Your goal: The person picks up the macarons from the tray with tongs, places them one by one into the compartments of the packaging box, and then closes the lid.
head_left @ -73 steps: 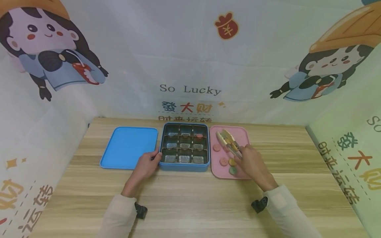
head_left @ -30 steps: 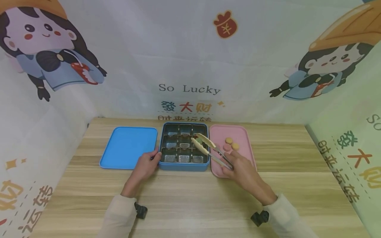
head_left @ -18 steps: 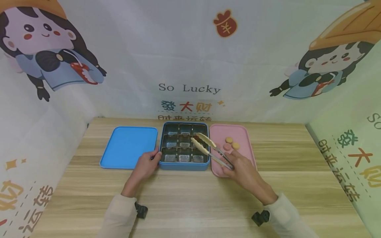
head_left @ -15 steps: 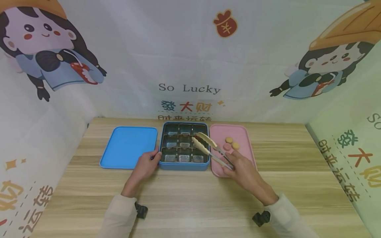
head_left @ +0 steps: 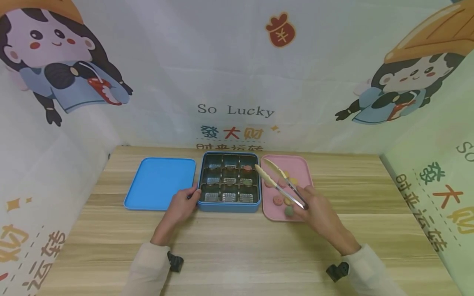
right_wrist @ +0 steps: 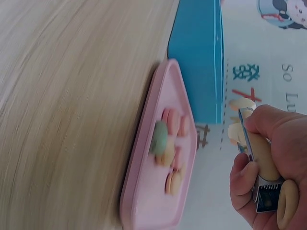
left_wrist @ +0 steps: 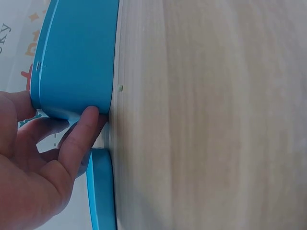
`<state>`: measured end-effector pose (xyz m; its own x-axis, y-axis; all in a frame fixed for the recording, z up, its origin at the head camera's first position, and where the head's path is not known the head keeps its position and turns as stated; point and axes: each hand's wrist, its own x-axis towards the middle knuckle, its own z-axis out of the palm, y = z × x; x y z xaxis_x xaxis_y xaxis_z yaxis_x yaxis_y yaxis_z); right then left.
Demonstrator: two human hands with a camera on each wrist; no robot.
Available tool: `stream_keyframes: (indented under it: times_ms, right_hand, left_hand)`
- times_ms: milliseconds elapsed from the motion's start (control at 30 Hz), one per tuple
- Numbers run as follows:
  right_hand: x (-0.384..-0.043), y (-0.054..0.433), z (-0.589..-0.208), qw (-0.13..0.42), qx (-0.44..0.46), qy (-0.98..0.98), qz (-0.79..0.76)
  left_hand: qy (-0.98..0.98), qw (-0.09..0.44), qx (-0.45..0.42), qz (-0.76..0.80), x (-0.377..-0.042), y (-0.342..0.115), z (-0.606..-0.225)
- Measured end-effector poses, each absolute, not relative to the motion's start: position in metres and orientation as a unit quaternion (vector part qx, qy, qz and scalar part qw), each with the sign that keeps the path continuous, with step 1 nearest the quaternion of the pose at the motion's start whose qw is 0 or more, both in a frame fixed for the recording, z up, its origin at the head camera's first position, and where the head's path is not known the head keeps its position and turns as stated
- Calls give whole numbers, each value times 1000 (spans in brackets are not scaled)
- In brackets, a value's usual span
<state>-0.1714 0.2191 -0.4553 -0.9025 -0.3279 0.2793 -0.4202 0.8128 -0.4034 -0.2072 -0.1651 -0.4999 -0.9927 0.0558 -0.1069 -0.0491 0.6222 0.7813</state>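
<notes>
My left hand [head_left: 184, 203] grips the near left corner of a blue box [head_left: 229, 208], its thumb up at the rim and its fingers against the side. The box holds a dark insert divided into several compartments. A pink macaron [head_left: 247, 168] sits in the back right one; a green macaron [head_left: 246, 181] lies in the one just in front. My right hand [head_left: 320, 211] holds a pair of tongs [head_left: 286, 195] over the pink tray [head_left: 273, 212]. Their cream tips are spread, with nothing between them. Several macarons, including a green macaron [right_wrist: 159, 137], lie on the tray.
A blue lid [head_left: 161, 183] lies flat left of the box. Box and tray stand side by side on the wooden table [head_left: 237, 250]. A printed cloth [head_left: 237, 78] hangs behind and at both sides.
A green macaron, earlier between the tongs, now lies in the right middle compartment. My right hand has drawn the tongs back right, from the box to over the tray. My left hand stays put.
</notes>
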Motion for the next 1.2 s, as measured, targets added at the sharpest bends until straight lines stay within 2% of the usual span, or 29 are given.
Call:
stream_keyframes:
  times_ms: [467,1200]
  right_hand:
    - [-168,238,-462,54,197,-959,195]
    - [-167,237,-461,59,191,-963,179]
  left_hand:
    - [901,64,-1,430,-209,-165,-502]
    - [902,59,2,428,-209,-164,-502]
